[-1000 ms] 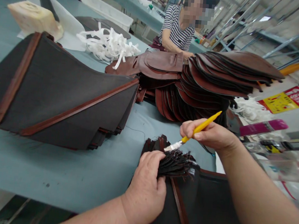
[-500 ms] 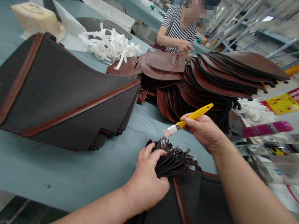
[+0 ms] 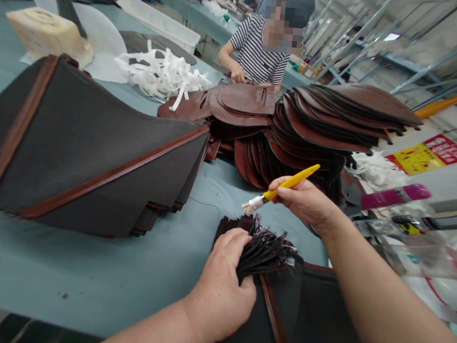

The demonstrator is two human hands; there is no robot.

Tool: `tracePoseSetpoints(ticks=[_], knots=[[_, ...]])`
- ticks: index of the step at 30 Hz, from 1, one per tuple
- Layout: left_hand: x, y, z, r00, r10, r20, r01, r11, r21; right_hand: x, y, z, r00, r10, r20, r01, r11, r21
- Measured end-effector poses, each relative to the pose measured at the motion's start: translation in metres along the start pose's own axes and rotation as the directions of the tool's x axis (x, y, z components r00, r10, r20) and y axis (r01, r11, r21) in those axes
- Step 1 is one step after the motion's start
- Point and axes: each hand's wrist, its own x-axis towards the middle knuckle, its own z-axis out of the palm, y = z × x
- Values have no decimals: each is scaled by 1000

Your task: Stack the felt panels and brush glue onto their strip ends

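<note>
Pinched in my right hand (image 3: pixel 304 199) is a yellow-handled paintbrush (image 3: pixel 291 182), its bristles coated in white and pointing down to the left. Just below the bristles lies a bundle of black strip ends (image 3: pixel 267 249) with frayed brown tips, some whitened. My left hand (image 3: pixel 226 283) wraps round the near side of this bundle, fingers on top and thumb at the lower side. Under it spreads a stack of black panels (image 3: pixel 320 307) with a brown strip (image 3: pixel 274 314) on top. I cannot tell whether the bristles touch the tips.
Another stack of dark panels with brown strips (image 3: pixel 105 155) lies left on the blue-green table (image 3: pixel 62 280). Behind are piled brown leather pieces (image 3: pixel 321 115), white ribbon scraps (image 3: pixel 165 72), a yellowish block (image 3: pixel 48 33) and a white tray (image 3: pixel 157 18). A person in a striped shirt (image 3: pixel 258 51) works across the table.
The view has shifted slightly. The brush stays close above the bundle's frayed ends, still in my right hand, while my left hand keeps its hold. The person opposite has lowered their head and hands.
</note>
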Motion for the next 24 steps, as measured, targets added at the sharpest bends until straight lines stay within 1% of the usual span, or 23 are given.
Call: tracePoseSetpoints(ticks=[2, 4, 6, 7, 8, 10, 12, 13, 14, 17, 18, 19, 22, 23, 24], knots=[[-3, 0, 1, 1000, 29, 5, -30, 999, 28, -5, -3, 0, 990, 29, 136, -29, 1000, 0], [-4, 1, 0, 999, 34, 8, -34, 999, 43, -12, -8, -3, 970, 28, 241, -30, 1000, 4], [-3, 3, -3, 1000, 1, 12, -1, 999, 37, -19, -16, -9, 954, 4, 299, -8, 1000, 12], [-1, 5, -5, 999, -31, 24, 30, 999, 27, -23, -19, -12, 953, -10, 303, 5, 1000, 16], [2, 7, -6, 997, -67, 43, 67, 998, 15, -25, -22, -15, 958, -23, 285, 18, 1000, 19], [9, 9, -10, 985, -135, 107, 137, 991, -12, -26, -24, -19, 981, -44, 188, 40, 999, 25], [15, 11, -12, 971, -170, 169, 178, 984, -31, -24, -20, -20, 996, -46, 79, 45, 999, 7], [18, 12, -12, 966, -175, 189, 185, 982, -39, -23, -18, -19, 998, -38, 59, 39, 999, -9], [19, 12, -12, 964, -175, 202, 188, 981, -47, -22, -15, -18, 997, -29, 74, 30, 999, -22], [19, 10, -9, 966, -151, 210, 174, 980, -97, -21, -12, -16, 972, -13, 233, 16, 1000, -11], [18, 9, -8, 969, -143, 203, 169, 979, -115, -22, -12, -16, 967, -19, 256, 15, 1000, 17], [17, 8, -7, 971, -141, 193, 167, 978, -124, -22, -13, -17, 970, -27, 241, 16, 999, 47], [13, 4, -4, 971, -180, 155, 195, 977, -89, -18, -10, -16, 997, -17, 74, 9, 994, 106], [12, 2, -4, 969, -197, 146, 208, 976, -66, -15, -6, -15, 999, 0, 39, -4, 994, 111], [12, 1, -3, 967, -210, 142, 219, 975, -46, -12, -1, -12, 999, 21, 30, -24, 994, 110]])
